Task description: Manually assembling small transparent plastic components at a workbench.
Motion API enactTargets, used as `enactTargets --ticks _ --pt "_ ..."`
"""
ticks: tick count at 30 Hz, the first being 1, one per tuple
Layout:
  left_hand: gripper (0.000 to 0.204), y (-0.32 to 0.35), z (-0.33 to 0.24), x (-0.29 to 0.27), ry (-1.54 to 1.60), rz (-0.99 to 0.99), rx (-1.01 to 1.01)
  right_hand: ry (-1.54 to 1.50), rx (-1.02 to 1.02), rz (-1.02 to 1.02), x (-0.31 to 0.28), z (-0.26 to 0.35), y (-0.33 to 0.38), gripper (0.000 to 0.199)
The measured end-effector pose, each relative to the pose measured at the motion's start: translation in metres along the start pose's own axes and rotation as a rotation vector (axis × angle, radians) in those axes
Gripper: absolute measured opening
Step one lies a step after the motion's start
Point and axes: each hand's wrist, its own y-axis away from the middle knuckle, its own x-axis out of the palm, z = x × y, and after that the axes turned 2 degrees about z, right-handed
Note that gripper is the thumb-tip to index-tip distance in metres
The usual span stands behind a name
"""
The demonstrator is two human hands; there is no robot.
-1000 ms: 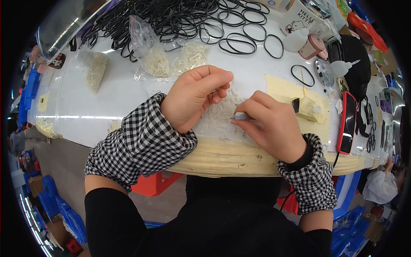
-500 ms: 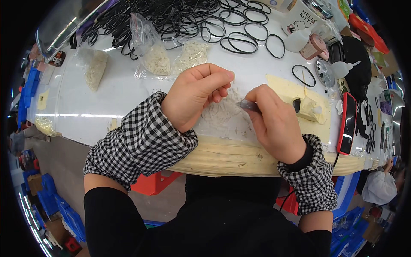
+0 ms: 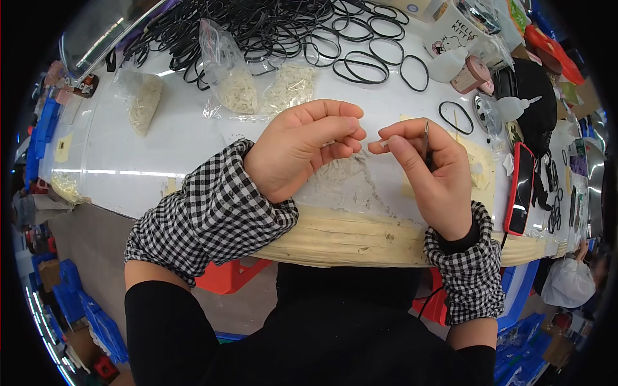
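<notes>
My left hand (image 3: 299,145) is closed above the table, its thumb pressed to the curled fingers. What it pinches, if anything, is too small or hidden to name. Close to its right, my right hand (image 3: 438,174) pinches a tiny white piece (image 3: 384,144) between thumb and fingertip. A thin metal blade-like tool (image 3: 425,139) is tucked upright between the fingers of that same hand. Beneath both hands lie scattered small whitish bits (image 3: 341,177) on the white tabletop. Beyond the left hand are clear plastic bags (image 3: 235,90) of similar pale pieces.
A heap of black rubber rings (image 3: 257,29) covers the far side. On the right are a red-cased phone (image 3: 521,186), squeeze bottles (image 3: 512,108), a yellow sheet (image 3: 479,186) and a cup (image 3: 450,35). Yellowish tape (image 3: 347,238) covers the table's near edge.
My right hand has moved slightly right and turned, its fingers opening out to show the tiny white piece and the metal tool. My left hand has shifted a little right.
</notes>
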Motion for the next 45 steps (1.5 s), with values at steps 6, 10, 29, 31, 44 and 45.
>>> enactTargets --ticks 6,10,29,31,44,45 --pt "0.018 0.003 0.0 0.008 0.047 0.15 -0.135 0.194 -0.032 -0.056 -0.004 0.0 -0.001 0.01" --pt "0.016 0.002 0.003 0.0 0.014 0.229 -0.091 0.251 -0.066 -0.051 -0.001 0.002 0.0 0.01" --pt "0.017 -0.003 -0.006 -0.003 -0.092 0.364 -0.09 0.773 -0.281 0.059 -0.004 0.005 0.002 0.035" --pt "0.016 -0.003 -0.006 -0.005 -0.099 0.375 -0.093 0.802 -0.265 0.075 -0.005 0.008 0.002 0.035" --pt "0.015 -0.003 -0.008 -0.004 -0.11 0.385 -0.108 0.83 -0.271 0.118 -0.005 0.01 0.004 0.035" --pt "0.015 -0.003 -0.008 -0.004 -0.109 0.386 -0.108 0.822 -0.264 0.116 -0.005 0.01 0.004 0.035"
